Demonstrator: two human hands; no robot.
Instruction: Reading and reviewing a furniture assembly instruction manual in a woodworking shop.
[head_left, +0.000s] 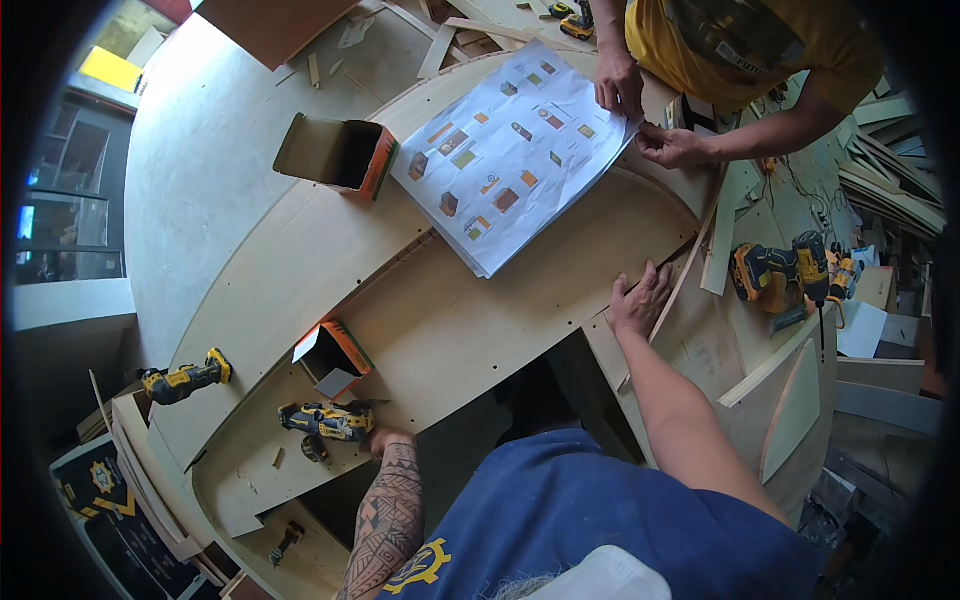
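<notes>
Navy-blue cloth shirt [610,510] hunches over the pale plywood table [450,325]; left hand [388,440] at a yellow-and-black power tool [345,424] near an open orange cardboard box [347,347], grip I can't tell; right hand [640,300] spread loose; tool-handling, I'd guess, calling for a sure hold

A yellow-and-black power tool [187,380] lies far left, wood strips [895,190] far right.

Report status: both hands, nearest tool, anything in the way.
Left hand at power tool, grip unclear. Right hand spread on wooden structure. Possibly in the way: open box beside tool; printed sheets beyond.
</notes>
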